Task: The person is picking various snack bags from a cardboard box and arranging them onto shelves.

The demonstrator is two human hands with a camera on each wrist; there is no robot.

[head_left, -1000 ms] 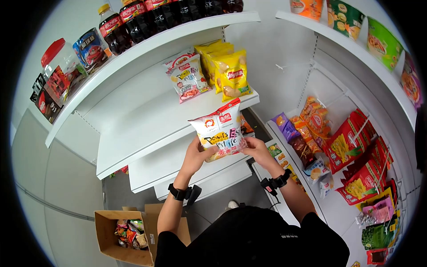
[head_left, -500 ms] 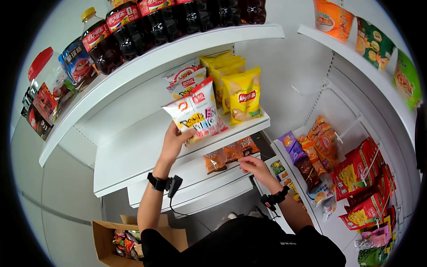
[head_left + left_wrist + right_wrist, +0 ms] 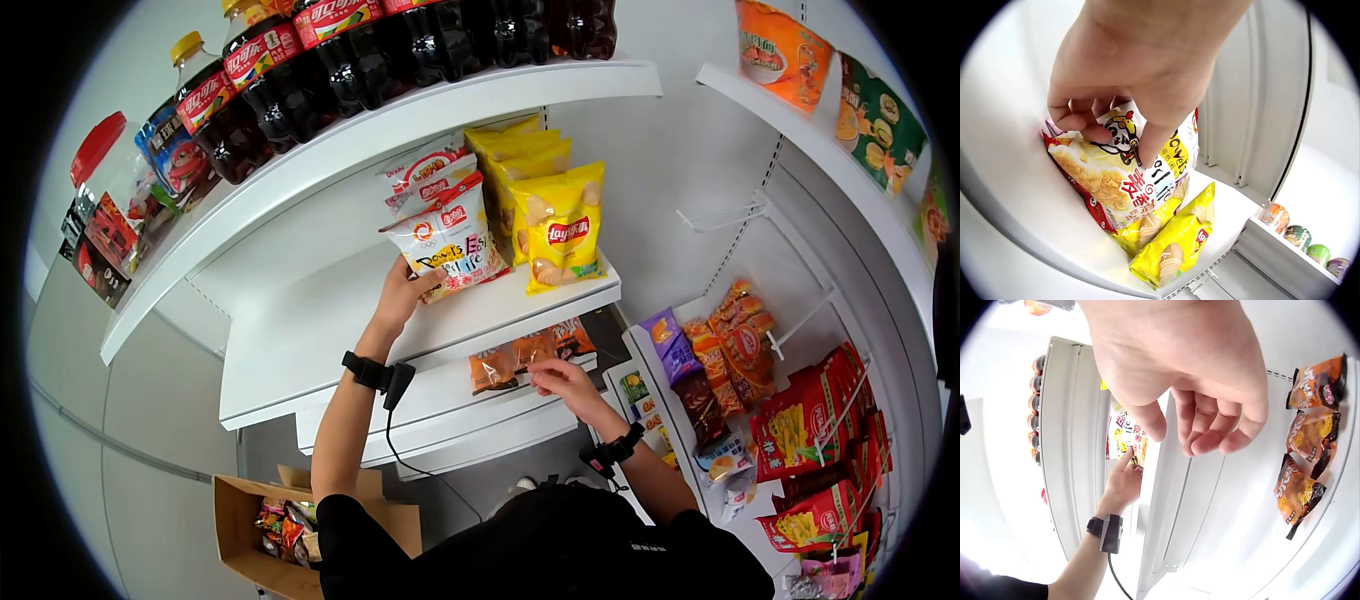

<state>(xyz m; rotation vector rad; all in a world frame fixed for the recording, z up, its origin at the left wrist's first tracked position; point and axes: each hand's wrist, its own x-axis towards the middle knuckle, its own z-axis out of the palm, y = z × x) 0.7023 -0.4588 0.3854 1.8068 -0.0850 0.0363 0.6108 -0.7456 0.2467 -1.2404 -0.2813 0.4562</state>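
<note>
My left hand [image 3: 402,292] grips a white and red snack bag [image 3: 455,238] by its lower left side, thumb across the front. In the left wrist view the bag's printed front [image 3: 1100,181] faces out between thumb and fingers. The bag stands on the white shelf, in front of similar white bags [image 3: 425,172] and beside yellow chip bags [image 3: 565,235]. My right hand [image 3: 568,385] hangs lower, near the orange and black snack bags [image 3: 493,370]. Its fingers are loosely curled and hold nothing, as the right wrist view shows.
Cola bottles [image 3: 260,75] line the shelf above, with a red-lidded jar [image 3: 105,160] at its left end. Noodle cups [image 3: 785,55] stand at upper right. Below them, red snack bags [image 3: 810,420] hang on hooks. A cardboard box [image 3: 235,545] of snacks sits on the floor.
My left hand has carried the white bag from in front of me up and left onto the shelf, before the similar bags. The right hand has let go of it and lowered.
</note>
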